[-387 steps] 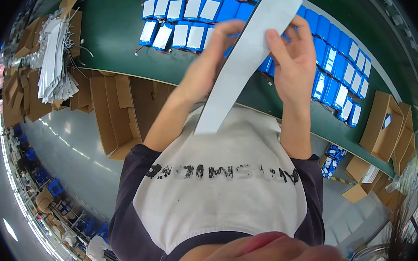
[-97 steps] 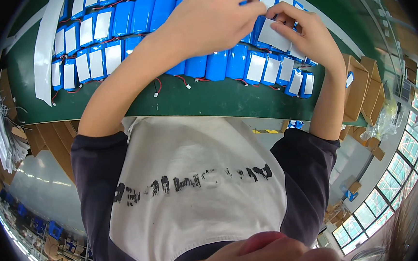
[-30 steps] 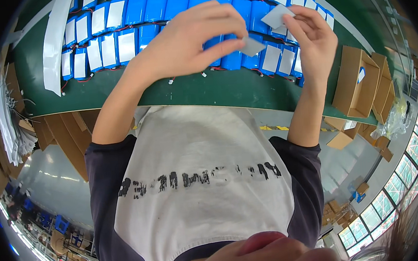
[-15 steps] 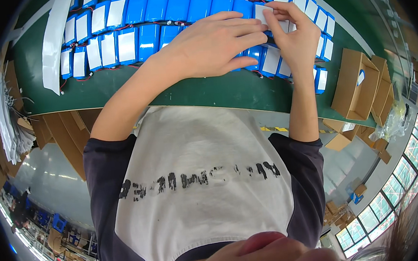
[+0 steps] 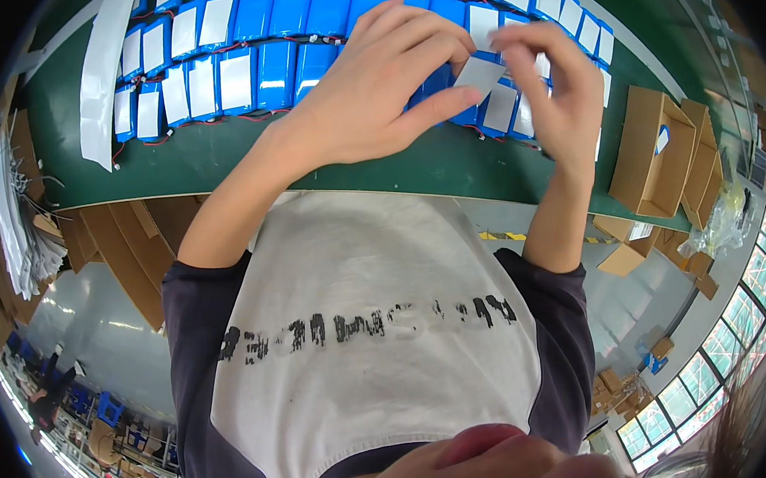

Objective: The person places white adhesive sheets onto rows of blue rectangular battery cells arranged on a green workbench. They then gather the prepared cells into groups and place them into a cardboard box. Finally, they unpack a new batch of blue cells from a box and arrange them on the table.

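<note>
Rows of blue shrink-wrapped battery packs with thin red and black leads lie across the green worktop. Many carry a white rectangular pad on top; several in the middle are plain blue. My left hand reaches over the near row, its thumb and fingertips closed on a tilted white pad. Just right of that pad, my right hand hovers with bent fingers and a gap between thumb and forefinger. Nothing shows in it, though its fingertips are slightly blurred. Packs beneath both hands are partly hidden.
A long white strip lies at the worktop's left end. Open cardboard boxes stand at its right end, one with a small blue-and-white piece inside. More cardboard leans below the near edge at left.
My left hand has lifted slightly and now pinches a white pad. My right hand has drawn back and down from the pack it was touching, and its fingers have loosened.
</note>
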Demonstrator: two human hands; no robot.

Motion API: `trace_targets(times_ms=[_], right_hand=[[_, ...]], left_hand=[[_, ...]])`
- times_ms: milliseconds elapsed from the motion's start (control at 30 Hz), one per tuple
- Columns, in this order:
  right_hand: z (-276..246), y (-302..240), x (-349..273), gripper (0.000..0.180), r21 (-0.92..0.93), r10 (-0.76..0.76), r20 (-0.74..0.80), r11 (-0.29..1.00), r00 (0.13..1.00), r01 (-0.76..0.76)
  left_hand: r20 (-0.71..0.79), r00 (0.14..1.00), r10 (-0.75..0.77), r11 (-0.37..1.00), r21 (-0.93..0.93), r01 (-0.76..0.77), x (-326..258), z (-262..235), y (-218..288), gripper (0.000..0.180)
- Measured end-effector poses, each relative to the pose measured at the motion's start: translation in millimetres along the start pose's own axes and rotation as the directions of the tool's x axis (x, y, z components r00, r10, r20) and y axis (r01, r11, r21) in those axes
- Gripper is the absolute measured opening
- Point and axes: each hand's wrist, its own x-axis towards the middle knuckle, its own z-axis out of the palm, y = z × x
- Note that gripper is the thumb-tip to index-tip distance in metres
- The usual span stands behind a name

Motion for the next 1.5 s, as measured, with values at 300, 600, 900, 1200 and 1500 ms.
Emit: trace_targets(times_ms=[300,600,900,1200,1500], right_hand=[[-1,-14,-32,0.011,-0.154,0.044,-0.016,0.987,0.999,-0.046],[9,4,-35,0.010,-0.179,0.253,0.049,0.954,0.966,-0.240],[33,0,-34,0.065,-0.301,0.045,-0.247,0.946,0.968,-0.120],[38,1,-41,0.019,-0.437,-0.069,-0.316,0.896,0.946,-0.080],[59,-39,-15,0.014,-0.254,-0.198,-0.259,0.958,0.945,0.131]], left_hand=[[-0.209,0.971,-0.117,0.956,0.241,0.168,-18,6,19,0.042],[0.087,0.995,-0.037,0.902,0.432,-0.004,-38,23,20,0.053],[0.083,0.995,-0.058,0.896,0.443,0.016,-37,27,22,0.050],[-0.569,0.816,-0.106,0.388,0.732,0.561,-141,-176,-20,0.044],[-0.689,0.636,-0.347,0.238,0.591,0.771,-184,-195,-31,0.023]])
